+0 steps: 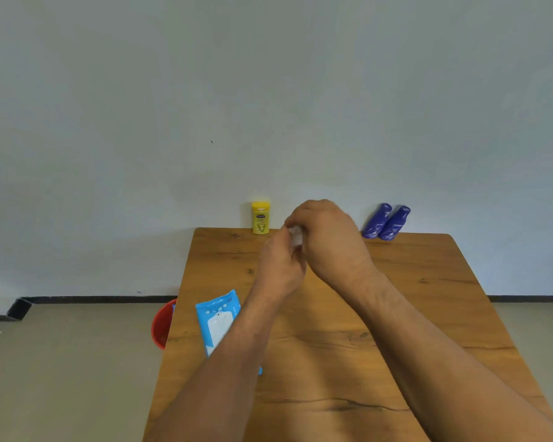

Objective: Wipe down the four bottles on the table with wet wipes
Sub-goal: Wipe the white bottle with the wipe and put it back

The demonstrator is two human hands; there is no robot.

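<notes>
Both hands meet above the far middle of the wooden counter, the left hand and right hand clenched together on a white wad, probably a wet wipe; whether a bottle sits inside that grip is hidden. At 11 o'clock from the hands a yellow bottle stands upright. At 2 o'clock two purple bottles touch, leaning. A fourth can't be seen. The blue wipes pack lies at 8 o'clock, partly under the left forearm. A red bucket peeks from behind the counter's left edge.
</notes>
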